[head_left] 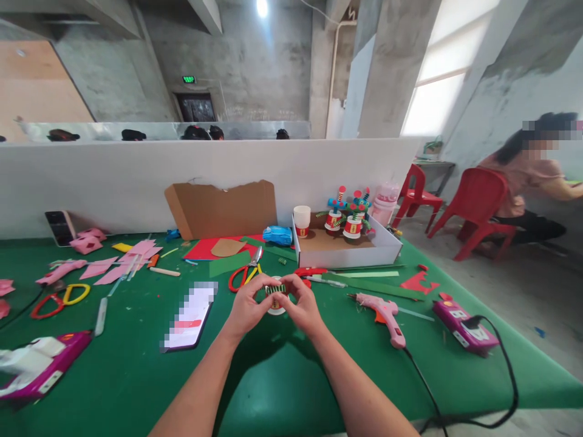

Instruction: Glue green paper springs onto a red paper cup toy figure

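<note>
My left hand [248, 303] and my right hand [304, 303] meet in front of me, fingers closed on the two ends of a small green-and-white coiled paper spring [275, 289]. Right behind and below the spring is a red-and-white paper cup [277, 311], partly hidden by my fingers; whether they also grip it I cannot tell. Just beyond my left hand lie scissors [246, 273] with red and yellow handles. Past my right hand is a red-handled tool [310, 272], beside a clear pen-like stick [328, 281].
A pink glue gun [385, 312] with a cord lies right, near a purple power strip [464, 328]. A phone [191, 318] is at left. Behind, a white box [350, 257] holds decorated paper-cup figures [351, 226]. Pink paper scraps [132, 258] lie far left. A person sits at far right.
</note>
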Tool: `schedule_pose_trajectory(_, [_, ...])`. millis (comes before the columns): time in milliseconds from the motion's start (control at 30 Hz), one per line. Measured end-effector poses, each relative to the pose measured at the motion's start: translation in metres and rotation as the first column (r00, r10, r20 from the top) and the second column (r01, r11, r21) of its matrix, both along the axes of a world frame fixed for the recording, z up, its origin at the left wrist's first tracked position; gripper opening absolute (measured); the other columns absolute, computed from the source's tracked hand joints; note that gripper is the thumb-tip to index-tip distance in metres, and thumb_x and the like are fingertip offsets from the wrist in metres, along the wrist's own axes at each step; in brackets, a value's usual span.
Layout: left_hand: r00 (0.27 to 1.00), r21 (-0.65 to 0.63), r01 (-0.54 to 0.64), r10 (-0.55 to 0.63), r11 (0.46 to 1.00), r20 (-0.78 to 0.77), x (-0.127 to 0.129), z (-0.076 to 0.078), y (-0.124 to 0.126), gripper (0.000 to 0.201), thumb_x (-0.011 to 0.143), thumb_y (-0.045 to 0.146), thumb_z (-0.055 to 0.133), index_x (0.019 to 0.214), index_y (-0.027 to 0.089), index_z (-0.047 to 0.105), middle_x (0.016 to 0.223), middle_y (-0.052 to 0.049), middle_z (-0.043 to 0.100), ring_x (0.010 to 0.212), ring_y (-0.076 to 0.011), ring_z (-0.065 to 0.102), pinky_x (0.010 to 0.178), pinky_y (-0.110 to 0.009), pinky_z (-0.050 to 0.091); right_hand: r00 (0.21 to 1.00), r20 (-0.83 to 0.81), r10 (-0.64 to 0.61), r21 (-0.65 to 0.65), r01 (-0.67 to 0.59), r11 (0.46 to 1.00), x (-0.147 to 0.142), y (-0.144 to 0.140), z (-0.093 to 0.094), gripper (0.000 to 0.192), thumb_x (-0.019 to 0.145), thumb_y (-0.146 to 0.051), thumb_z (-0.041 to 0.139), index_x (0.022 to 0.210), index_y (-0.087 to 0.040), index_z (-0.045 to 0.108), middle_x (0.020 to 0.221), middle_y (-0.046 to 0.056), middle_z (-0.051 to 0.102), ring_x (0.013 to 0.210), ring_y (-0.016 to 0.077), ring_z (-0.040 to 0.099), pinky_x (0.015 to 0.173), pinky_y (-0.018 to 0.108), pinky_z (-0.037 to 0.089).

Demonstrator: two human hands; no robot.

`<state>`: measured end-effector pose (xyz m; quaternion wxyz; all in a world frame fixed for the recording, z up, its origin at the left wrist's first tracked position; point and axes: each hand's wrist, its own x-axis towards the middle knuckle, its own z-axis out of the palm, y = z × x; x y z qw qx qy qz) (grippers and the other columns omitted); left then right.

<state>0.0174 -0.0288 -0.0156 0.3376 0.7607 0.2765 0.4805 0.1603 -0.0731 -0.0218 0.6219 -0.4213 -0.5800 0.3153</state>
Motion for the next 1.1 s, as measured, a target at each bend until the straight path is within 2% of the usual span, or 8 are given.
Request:
schedule_pose_trajectory(133, [0.999,0.087,0.011,-0.009,0.996,-0.032,-0.001,0.002,0.0,0.01,0.083,0.027,0.063,0.091,0.023,0.069,0.089,-0.005,0.069,0.084,-0.0177,0.065,0.078,-0.03,0.053,0.99,-0.128,0.059,-0.067,-0.068,0.995,0.001,0.004,-0.004,0.027,0.081,-0.049,0.062,0.085,-0.023,0.057,0.075,0.0,0.062,0.066,0.0148,0.058,0.062,0.027,0.05])
schedule_pose_trajectory(200, [0.999,0.091,0.012,-0.009,0.996,-0.033,-0.002,0.001,0.001,0.012,0.083,0.026,0.064,0.094,0.023,0.069,0.092,-0.005,0.07,0.088,-0.018,0.065,0.08,-0.03,0.053,0.985,-0.157,0.064,-0.071,-0.075,0.995,0.003,0.006,-0.005,0.027,0.08,-0.05,0.063,0.085,-0.023,0.058,0.077,0.001,0.063,0.069,0.0158,0.06,0.065,0.028,0.051])
schedule_pose_trajectory(367, [0.998,0.0,-0.027,0.027,1.0,-0.055,-0.004,0.0,0.003,0.02,0.081,0.027,0.064,0.1,0.021,0.066,0.099,-0.005,0.07,0.092,-0.0184,0.065,0.082,-0.03,0.052,0.984,-0.173,0.045,-0.067,-0.058,0.996,0.004,0.009,-0.008,0.025,0.078,-0.045,0.067,0.087,-0.023,0.06,0.078,0.0,0.064,0.071,0.0162,0.061,0.068,0.029,0.052])
schedule_pose_trajectory(500, [0.998,-0.018,-0.043,0.042,0.999,-0.037,-0.006,-0.002,0.006,0.015,0.08,0.028,0.063,0.093,0.019,0.065,0.091,-0.004,0.069,0.086,-0.0175,0.065,0.08,-0.03,0.052,0.987,-0.155,0.033,-0.089,-0.047,0.995,0.004,0.012,-0.011,0.029,0.073,-0.048,0.07,0.084,-0.023,0.059,0.078,0.0,0.063,0.071,0.0163,0.06,0.071,0.031,0.052])
schedule_pose_trajectory(700, [0.999,-0.045,-0.031,0.032,0.998,0.022,-0.006,-0.004,0.009,0.018,0.079,0.029,0.066,0.094,0.018,0.064,0.094,-0.004,0.067,0.088,-0.0167,0.064,0.083,-0.03,0.052,0.988,-0.154,0.009,-0.036,-0.015,0.999,0.005,0.015,-0.014,0.027,0.073,-0.045,0.071,0.086,-0.023,0.06,0.078,-0.001,0.062,0.069,0.0142,0.058,0.07,0.03,0.051])
schedule_pose_trajectory(933, [0.996,-0.107,-0.075,0.08,0.991,0.043,-0.005,-0.004,0.009,0.022,0.079,0.033,0.066,0.095,0.018,0.064,0.094,-0.004,0.069,0.085,-0.0171,0.065,0.08,-0.03,0.053,0.986,-0.159,-0.047,-0.053,0.039,0.998,0.008,0.015,-0.012,0.027,0.074,-0.044,0.07,0.087,-0.023,0.06,0.085,0.001,0.066,0.078,0.017,0.063,0.076,0.032,0.052])
schedule_pose_trajectory(1100, [0.995,-0.088,-0.086,0.09,0.992,0.039,-0.008,-0.003,0.011,0.018,0.079,0.033,0.065,0.09,0.019,0.064,0.089,-0.003,0.068,0.083,-0.0168,0.064,0.078,-0.029,0.052,0.987,-0.15,-0.05,-0.039,0.044,0.998,0.011,0.013,-0.011,0.025,0.073,-0.04,0.071,0.087,-0.023,0.061,0.083,0.002,0.067,0.075,0.0174,0.062,0.074,0.033,0.052])
